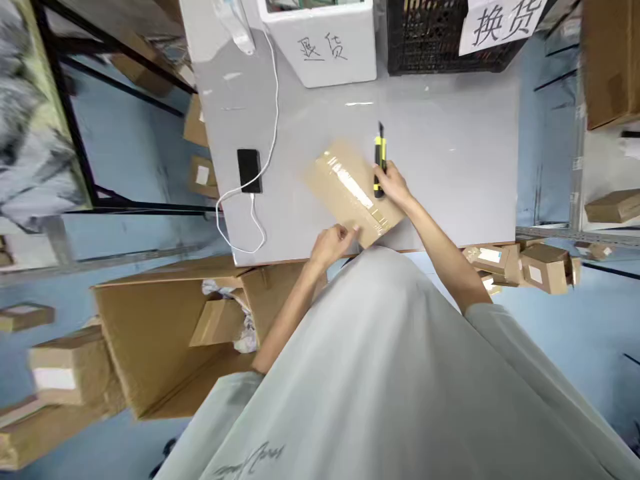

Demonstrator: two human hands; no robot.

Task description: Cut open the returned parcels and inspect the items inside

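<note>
A small brown cardboard box (pixel 330 190) with a strip of clear shiny tape across its top lies at an angle on the grey table (pixel 450 160). My left hand (pixel 334 244) grips its near left edge, thumb on top and the other fingers curled at the side. In my right hand (pixel 393 183) is a black and yellow utility knife (pixel 380 160), held over the right side of the box with its tip pointing away from me. The fingers of my right hand are wrapped round the knife's lower handle.
A black phone (pixel 249 171) with a white cable (pixel 274 127) lies to the left. At the table's back stand a white bin (pixel 330 53) and a black crate (pixel 425 40). A large open carton (pixel 150 333) stands at lower left; smaller boxes (pixel 545 267) lie at right.
</note>
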